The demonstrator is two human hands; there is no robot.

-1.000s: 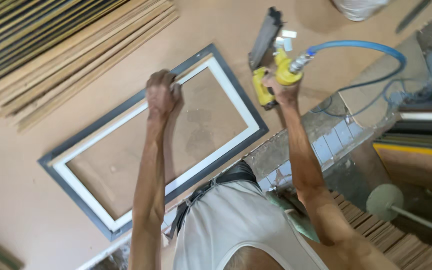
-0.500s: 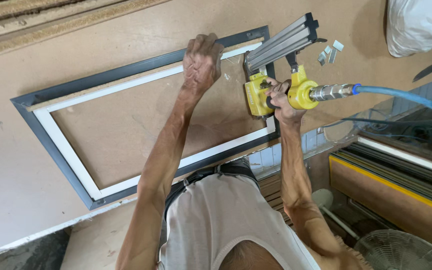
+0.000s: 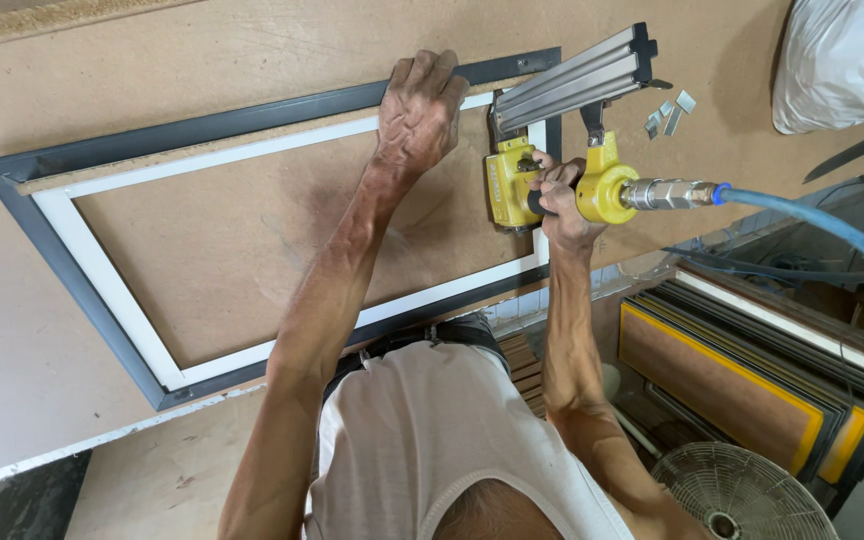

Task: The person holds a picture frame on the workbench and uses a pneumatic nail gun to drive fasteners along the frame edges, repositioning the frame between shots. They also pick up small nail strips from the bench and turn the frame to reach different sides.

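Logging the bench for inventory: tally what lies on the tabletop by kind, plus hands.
Picture frame: 1
Yellow pneumatic nail gun: 1
Blue air hose: 1
Small metal clips: about 4
Hands, left hand and right hand: 2
Total: about 9

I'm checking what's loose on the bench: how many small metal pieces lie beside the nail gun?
3 small grey metal pieces lie clustered on the brown board bench, just right of the yellow nail gun's silver magazine. More may be hidden beneath it.

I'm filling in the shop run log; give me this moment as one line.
left hand: pressing far rail of grey-and-white frame | right hand: gripping yellow nail gun at frame corner | blue hose attached
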